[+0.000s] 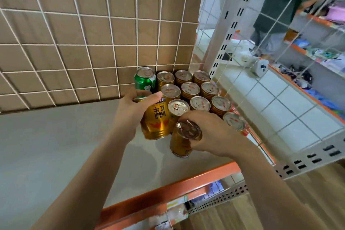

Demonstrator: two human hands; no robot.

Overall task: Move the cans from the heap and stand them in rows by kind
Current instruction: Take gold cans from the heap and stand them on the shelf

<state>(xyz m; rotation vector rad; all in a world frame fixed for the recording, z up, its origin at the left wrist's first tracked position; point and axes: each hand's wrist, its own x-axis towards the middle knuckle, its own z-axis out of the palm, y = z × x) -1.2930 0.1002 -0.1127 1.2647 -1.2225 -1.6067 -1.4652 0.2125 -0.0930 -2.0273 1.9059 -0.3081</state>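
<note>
On the shelf (56, 145), the left hand (128, 115) curls round a gold can (155, 121), its label upside down, just in front of a lone green can (144, 82). The right hand (214, 134) grips a second gold can (183, 142), tilted. Further right, rows of gold cans (190, 87) already stand upright. No heap shows, so I cannot tell how many remain.
</note>
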